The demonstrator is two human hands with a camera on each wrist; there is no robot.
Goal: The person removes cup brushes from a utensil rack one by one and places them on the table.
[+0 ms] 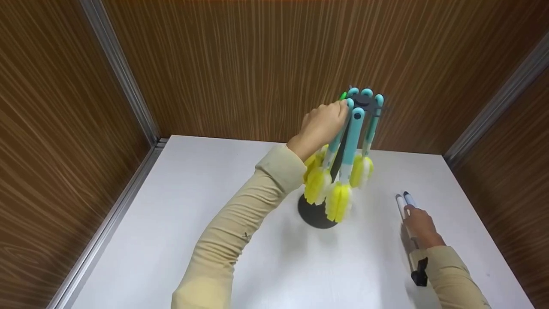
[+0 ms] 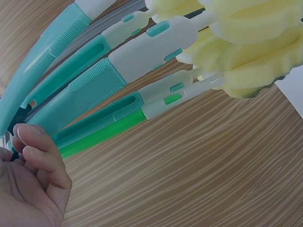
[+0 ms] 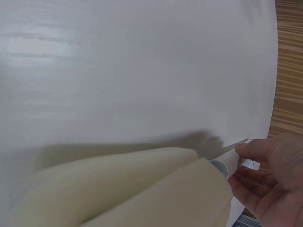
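A black stand (image 1: 315, 214) on the white table (image 1: 206, 206) carries several hanging brushes (image 1: 351, 141) with teal handles and yellow sponge heads (image 1: 339, 201). My left hand (image 1: 324, 124) is raised to the top of the stand. Its curled fingers (image 2: 35, 153) pinch the upper end of a green-handled brush (image 2: 109, 132) among the teal handles (image 2: 75, 90). My right hand (image 1: 422, 227) rests on the table at the right and grips two white sticks (image 1: 403, 204) with grey-blue tips that point away from me. The right wrist view shows one white stick (image 3: 227, 163) in that hand (image 3: 270, 184).
Wood-grain walls (image 1: 257, 64) with metal corner strips (image 1: 128, 94) close in the table on three sides. A pale cream mass (image 3: 118, 189) fills the lower foreground of the right wrist view. A black strap (image 1: 420, 274) sits on my right wrist.
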